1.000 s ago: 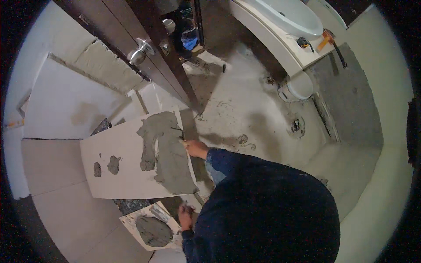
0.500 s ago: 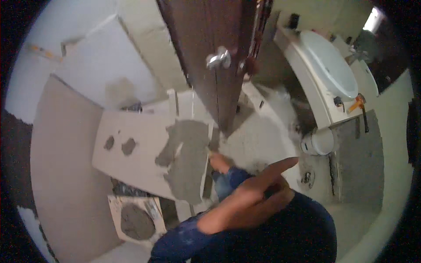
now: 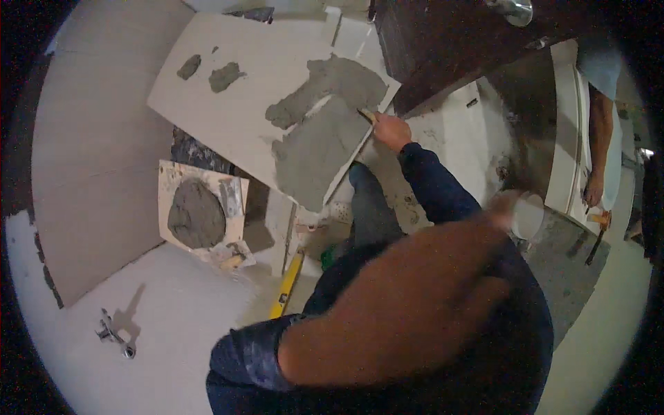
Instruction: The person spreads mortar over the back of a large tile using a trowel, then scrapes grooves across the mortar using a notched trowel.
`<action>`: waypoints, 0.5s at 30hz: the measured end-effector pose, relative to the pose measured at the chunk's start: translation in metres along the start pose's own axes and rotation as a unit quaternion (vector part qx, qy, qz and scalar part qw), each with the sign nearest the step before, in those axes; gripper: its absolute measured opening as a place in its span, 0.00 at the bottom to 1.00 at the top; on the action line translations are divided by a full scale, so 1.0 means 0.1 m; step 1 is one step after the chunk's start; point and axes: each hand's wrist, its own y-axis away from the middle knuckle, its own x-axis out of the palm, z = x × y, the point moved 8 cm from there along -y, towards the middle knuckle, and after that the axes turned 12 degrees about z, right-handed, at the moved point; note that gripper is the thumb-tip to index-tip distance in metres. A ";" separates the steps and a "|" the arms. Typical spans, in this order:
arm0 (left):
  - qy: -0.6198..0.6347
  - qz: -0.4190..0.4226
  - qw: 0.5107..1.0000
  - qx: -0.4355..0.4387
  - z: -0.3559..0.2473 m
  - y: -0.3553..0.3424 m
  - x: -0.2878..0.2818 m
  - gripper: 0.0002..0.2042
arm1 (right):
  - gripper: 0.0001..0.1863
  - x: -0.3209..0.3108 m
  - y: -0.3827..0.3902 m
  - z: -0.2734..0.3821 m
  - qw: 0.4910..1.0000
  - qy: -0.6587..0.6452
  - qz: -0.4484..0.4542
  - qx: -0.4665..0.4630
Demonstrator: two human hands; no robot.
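My right hand [image 3: 393,133], at the right edge of a large white tile [image 3: 235,117], is closed round the pale handle [image 3: 366,115] of what looks like a trowel; its blade does not stand out from the mortar. Grey mortar [image 3: 318,149] covers much of that end, with a bare streak in it and two small dabs farther left. Close to the camera, my left hand [image 3: 408,304] looms large and motion-blurred over my dark clothing. Its fingers reach out to the upper right, apart, and no object shows in it.
Left of my legs, a small board [image 3: 166,200] carries a mortar heap [image 3: 197,214]. A yellow spirit level [image 3: 287,285] lies nearby. A wall tap [image 3: 116,335] juts out lower left. A brown door [image 3: 477,48], white bucket [image 3: 529,218] and another person's arm [image 3: 602,131] are rightward.
The view has swung downward, so the tile sits higher. My left hand appears larger and more blurred. My right hand stays at the tile's edge. Another person's arm now shows at the right.
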 end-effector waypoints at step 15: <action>0.349 -0.373 0.725 -0.462 4.97 3.55 1.34 0.22 | 0.07 1.03 -0.23 -0.49 0.968 0.068 -0.222 0.093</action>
